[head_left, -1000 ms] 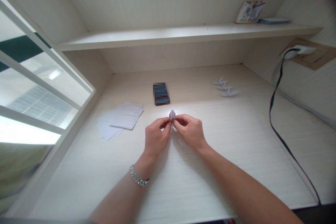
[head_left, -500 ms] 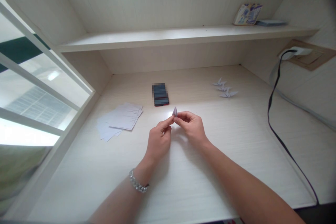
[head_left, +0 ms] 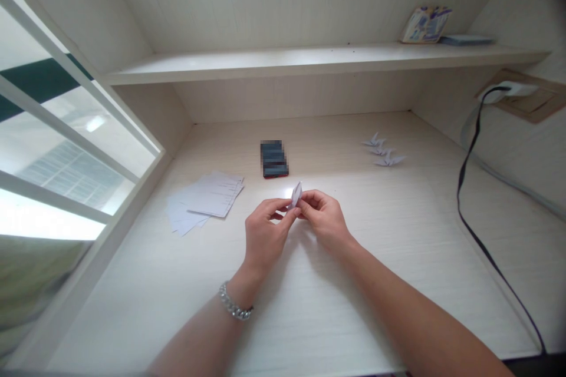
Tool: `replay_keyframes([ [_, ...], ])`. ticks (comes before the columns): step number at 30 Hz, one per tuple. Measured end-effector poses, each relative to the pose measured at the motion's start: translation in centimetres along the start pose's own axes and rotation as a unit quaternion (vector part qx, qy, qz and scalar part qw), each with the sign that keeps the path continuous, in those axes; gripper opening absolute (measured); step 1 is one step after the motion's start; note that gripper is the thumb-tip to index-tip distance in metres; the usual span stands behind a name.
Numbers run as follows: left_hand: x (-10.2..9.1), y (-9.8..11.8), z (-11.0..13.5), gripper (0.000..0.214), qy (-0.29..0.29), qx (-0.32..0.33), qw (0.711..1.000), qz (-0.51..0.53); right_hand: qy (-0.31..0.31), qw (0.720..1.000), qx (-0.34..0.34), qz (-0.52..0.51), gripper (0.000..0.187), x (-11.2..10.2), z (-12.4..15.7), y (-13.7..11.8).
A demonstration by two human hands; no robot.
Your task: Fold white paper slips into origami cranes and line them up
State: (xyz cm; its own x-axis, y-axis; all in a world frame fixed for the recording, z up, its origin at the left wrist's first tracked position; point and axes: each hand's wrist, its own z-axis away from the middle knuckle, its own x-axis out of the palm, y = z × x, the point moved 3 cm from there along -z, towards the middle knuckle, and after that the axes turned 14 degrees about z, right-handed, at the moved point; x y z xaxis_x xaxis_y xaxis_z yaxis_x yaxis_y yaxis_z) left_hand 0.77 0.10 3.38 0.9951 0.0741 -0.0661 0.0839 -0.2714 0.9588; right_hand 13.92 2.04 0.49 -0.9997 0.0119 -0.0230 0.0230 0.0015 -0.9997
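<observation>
A small piece of folded white paper [head_left: 296, 193] stands pointed end up between my two hands, above the middle of the desk. My left hand [head_left: 268, 230] pinches its lower left side between thumb and fingers. On the other side my right hand [head_left: 326, 215] grips the lower right edge, thumb in front. The fingertips hide the paper's base. Three folded paper cranes [head_left: 384, 152] sit close together at the back right. To the left lies a loose fanned pile of white paper sheets [head_left: 214, 194].
A dark, pixelated rectangular object [head_left: 274, 159] lies beyond my hands. A black cable [head_left: 462, 188] runs from the wall socket [head_left: 526, 94] down the desk's right side. Above the desk, a shelf [head_left: 265, 68] carries a colourful packet [head_left: 427, 25] and a flat bluish item [head_left: 466, 40].
My left hand's thumb has come up against the paper and its fingers have spread behind it. The folded paper has turned slightly, showing a broader face. The whole view has shifted a little.
</observation>
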Motion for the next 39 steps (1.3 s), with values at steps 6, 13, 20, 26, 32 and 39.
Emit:
replay_keyframes([
  [6,0.2,0.3,0.0,0.019,-0.019,0.036,0.998,-0.041,0.019,0.999,-0.009,0.029,0.024,-0.1,0.2,-0.4],
  [13,0.1,-0.1,-0.1,0.02,-0.011,0.015,0.998,-0.063,0.034,0.998,-0.02,0.05,0.027,0.1,0.2,-0.4],
  [20,0.1,-0.7,-0.2,0.02,-0.015,-0.032,0.999,-0.005,0.031,0.996,-0.047,0.076,0.021,0.1,0.2,-0.4],
  [26,-0.3,-1.6,-0.7,0.019,-0.011,-0.075,0.997,0.013,0.023,0.987,-0.055,0.15,0.017,0.1,0.5,-0.6],
  [32,-0.4,-2.5,-1.1,0.022,0.0,-0.105,0.991,0.084,0.007,0.993,-0.035,0.111,0.021,0.3,0.5,-0.5],
  [39,-0.4,-2.6,-1.0,0.028,0.034,-0.116,0.974,0.191,-0.014,0.999,0.016,0.034,0.025,0.5,0.2,-0.2],
])
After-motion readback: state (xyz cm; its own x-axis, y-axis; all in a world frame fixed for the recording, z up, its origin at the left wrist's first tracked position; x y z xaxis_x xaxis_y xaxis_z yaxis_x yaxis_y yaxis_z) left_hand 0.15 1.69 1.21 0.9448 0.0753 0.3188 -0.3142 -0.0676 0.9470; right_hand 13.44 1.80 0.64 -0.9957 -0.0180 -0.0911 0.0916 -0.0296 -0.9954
